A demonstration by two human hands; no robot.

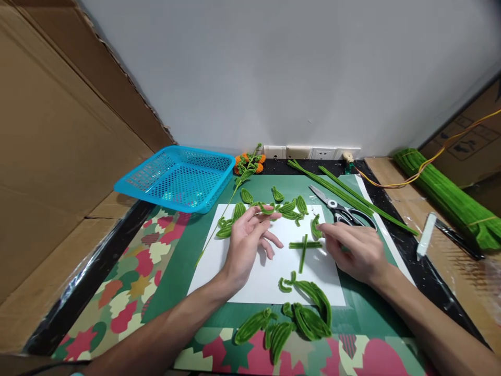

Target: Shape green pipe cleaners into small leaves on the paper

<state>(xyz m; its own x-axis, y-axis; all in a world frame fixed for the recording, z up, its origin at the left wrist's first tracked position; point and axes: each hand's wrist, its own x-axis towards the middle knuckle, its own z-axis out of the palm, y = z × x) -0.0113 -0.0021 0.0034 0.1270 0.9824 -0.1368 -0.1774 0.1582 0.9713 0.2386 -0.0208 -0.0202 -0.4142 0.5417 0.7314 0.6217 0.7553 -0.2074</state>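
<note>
Mid-frame, the left hand [247, 233] held a chenille leaf [266, 210] and the right hand [355, 247] pinched a second leaf [315, 226], above white paper [254, 284] that presumably made their green stand out.

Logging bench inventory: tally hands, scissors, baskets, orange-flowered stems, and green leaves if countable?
Hands: 2 (left hand, right hand)
Scissors: 1
Blue basket: 1
Orange-flowered stem: 1
Total: 5
Green leaves: overlapping, not counted
</note>
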